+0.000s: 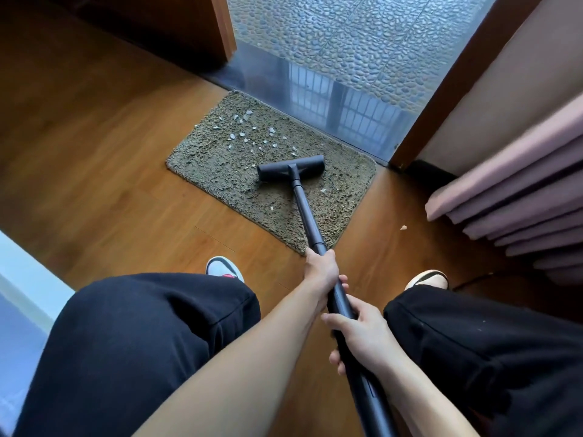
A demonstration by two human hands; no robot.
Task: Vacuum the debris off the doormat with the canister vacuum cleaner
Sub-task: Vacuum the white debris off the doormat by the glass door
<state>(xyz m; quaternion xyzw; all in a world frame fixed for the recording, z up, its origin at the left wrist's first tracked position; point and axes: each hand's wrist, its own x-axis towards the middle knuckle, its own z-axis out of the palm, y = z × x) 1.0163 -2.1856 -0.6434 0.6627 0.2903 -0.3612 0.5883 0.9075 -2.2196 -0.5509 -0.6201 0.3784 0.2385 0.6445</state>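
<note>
Doormat (220,159): shaggy and olive-brown, lying flat on the wood floor (94,184), its far edge against the glossy dark sill (315,89) of a doorway.
Debris (243,134): pale chips scattered over the far half of the doormat, mostly just beyond the nozzle; two more lie on the near half, right of the wand.
Nozzle (291,171): dark and T-shaped, set down on the doormat near its middle, crosswise to the wand.
Wand (307,216): a dark tube slanting from the nozzle back over the doormat's near edge to both hands.
Left hand (320,272): the forward one, fingers wrapped round the wand just behind its collar (knuckles up, fingertips hidden underneath).
Right hand (362,335): further back, fingers curled under the wand with the thumb laid across the top; hands nearly touching.
Scrap (403,228): one pale bit on the bare floor, right of the doormat and apart from it.
Curtain (520,200): pink pleats along the right edge.
Tiles (347,33): grey pebble pattern beyond the sill.
Legs: black trousers (142,326) either side of the wand; a grey-and-red sneaker (224,268) on the left foot, an open sandal (426,279) on the right.
Cord (473,280): thin and dark, on the floor by the sandal.
</note>
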